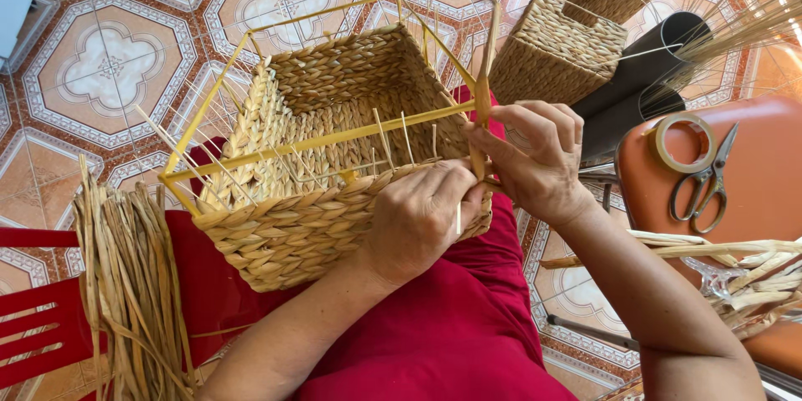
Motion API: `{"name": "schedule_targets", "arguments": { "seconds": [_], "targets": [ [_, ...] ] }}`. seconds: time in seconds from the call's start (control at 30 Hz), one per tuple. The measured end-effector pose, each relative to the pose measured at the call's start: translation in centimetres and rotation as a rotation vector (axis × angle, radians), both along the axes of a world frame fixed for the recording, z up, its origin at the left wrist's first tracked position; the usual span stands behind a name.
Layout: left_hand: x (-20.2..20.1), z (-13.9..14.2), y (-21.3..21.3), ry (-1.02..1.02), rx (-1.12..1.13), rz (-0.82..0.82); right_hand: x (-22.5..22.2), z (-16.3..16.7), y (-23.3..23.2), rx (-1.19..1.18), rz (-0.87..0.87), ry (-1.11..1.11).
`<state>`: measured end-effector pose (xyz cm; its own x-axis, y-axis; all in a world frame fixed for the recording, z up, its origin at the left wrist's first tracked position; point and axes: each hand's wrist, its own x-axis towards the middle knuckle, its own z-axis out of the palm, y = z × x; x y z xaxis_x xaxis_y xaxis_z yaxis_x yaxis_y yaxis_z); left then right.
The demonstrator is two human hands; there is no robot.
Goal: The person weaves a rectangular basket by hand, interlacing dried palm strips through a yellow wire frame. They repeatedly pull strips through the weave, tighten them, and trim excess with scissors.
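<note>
Basket (pixel 309 200) rim is gripped by the left hand (pixel 422 217); a straw strand (pixel 484 88) is pinched upright in the right hand (pixel 539 159) fingers beside the yellow wire frame (pixel 317 144).

basket (pixel 292 225): tan braid | frame (pixel 334 138): yellow | floor tiles (pixel 109 63): orange-white floral | stool (pixel 752 167): orange

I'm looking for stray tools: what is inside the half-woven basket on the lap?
Inside the woven basket only its plaited walls, thin upright spokes and the yellow frame show. The near corner is covered by the left hand and right hand.
</note>
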<state>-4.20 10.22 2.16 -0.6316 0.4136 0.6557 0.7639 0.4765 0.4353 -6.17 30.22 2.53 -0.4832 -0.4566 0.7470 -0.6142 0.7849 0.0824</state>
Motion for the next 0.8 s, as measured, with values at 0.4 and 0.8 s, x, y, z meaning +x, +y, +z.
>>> {"name": "schedule_targets", "arguments": {
  "seconds": [0.4, 0.8],
  "targets": [
    [-1.8, 0.6, 2.1, -0.291, 0.021, 0.094, -1.7, -3.1, 1.4, -1.087, 0.341, -1.143],
    [-2.3, 0.3, 1.4, -0.376, 0.222, -0.005, -1.4, -7.8, 3.2, -1.952, 0.784, -1.247]
  ]
}}
